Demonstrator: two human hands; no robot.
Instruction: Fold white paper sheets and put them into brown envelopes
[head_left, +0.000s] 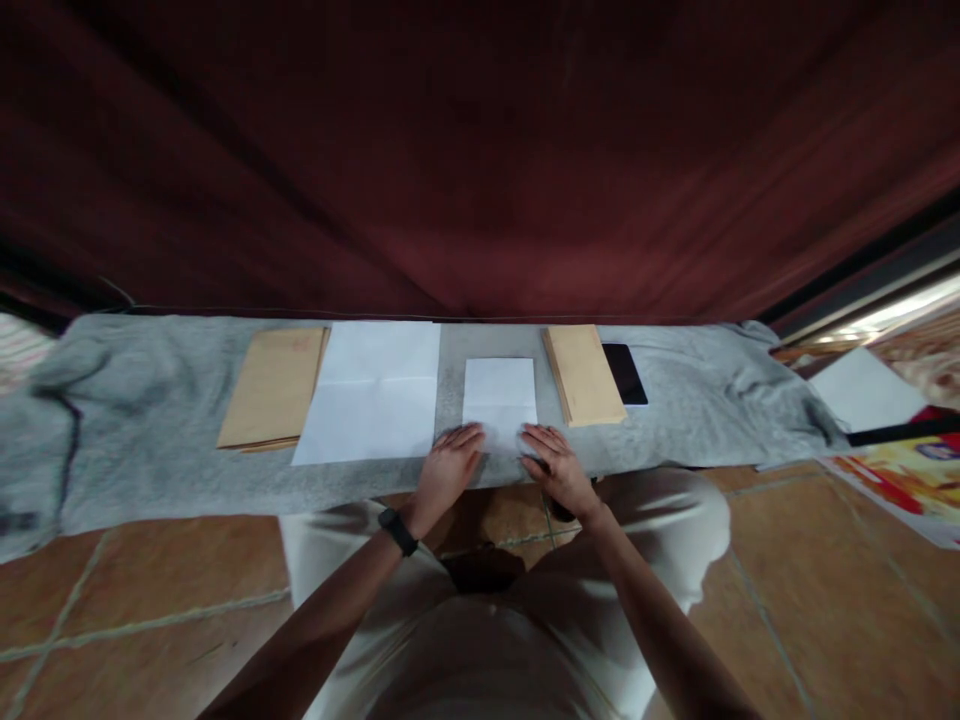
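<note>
A small white sheet of paper (499,385) lies in front of me, with a crease running across it. My left hand (452,455) is at its near left corner, fingers together over the edge. At the near right corner, my right hand (556,463) grips the edge, its thumb below the fingers. The paper's near strip between the hands looks slightly lifted and blurred. Left of it lies a larger white sheet (375,395) with fold creases, partly over a stack of brown envelopes (271,385). Narrower brown envelopes (589,375) are stacked to the right.
A dark phone or tablet (625,372) lies beside the narrow envelopes. Grey cloth (172,400) covers the long, narrow surface. A dark red curtain-like fabric (480,200) rises behind it. A colourful printed package (911,480) and a white sheet (866,390) are at the far right.
</note>
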